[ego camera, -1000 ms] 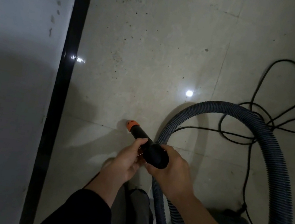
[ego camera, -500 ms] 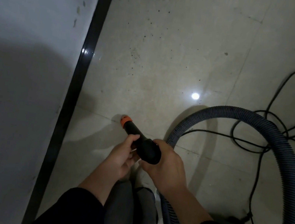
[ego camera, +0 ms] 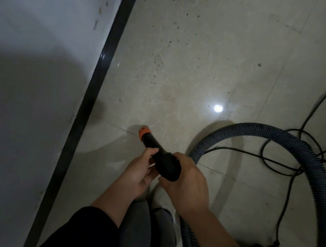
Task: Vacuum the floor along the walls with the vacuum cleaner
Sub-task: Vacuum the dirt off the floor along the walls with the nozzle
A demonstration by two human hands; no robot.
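I hold a black vacuum nozzle [ego camera: 154, 145] with an orange tip [ego camera: 143, 132] that points down at the pale tiled floor [ego camera: 191, 52]. My left hand [ego camera: 138, 173] grips the nozzle's narrow shaft from the left. My right hand [ego camera: 187, 183] wraps round its wide black rear end. A ribbed blue-grey hose [ego camera: 312, 167] arcs from under my right hand up, across to the right and back down. The white wall [ego camera: 32, 36] with its black skirting strip [ego camera: 92, 90] runs along the left, a short way from the tip.
A black power cable [ego camera: 298, 133] lies looped on the floor at the right, crossing under the hose. Dark specks of dirt [ego camera: 159, 62] dot the tiles ahead near the skirting. My grey-trousered legs [ego camera: 145, 234] are below my hands. A bright light reflection [ego camera: 218, 108] shines on the floor.
The view has swung left, so the wall and skirting now sit further right in frame. Both hands keep the same hold on the nozzle, whose tip stays low over the floor.
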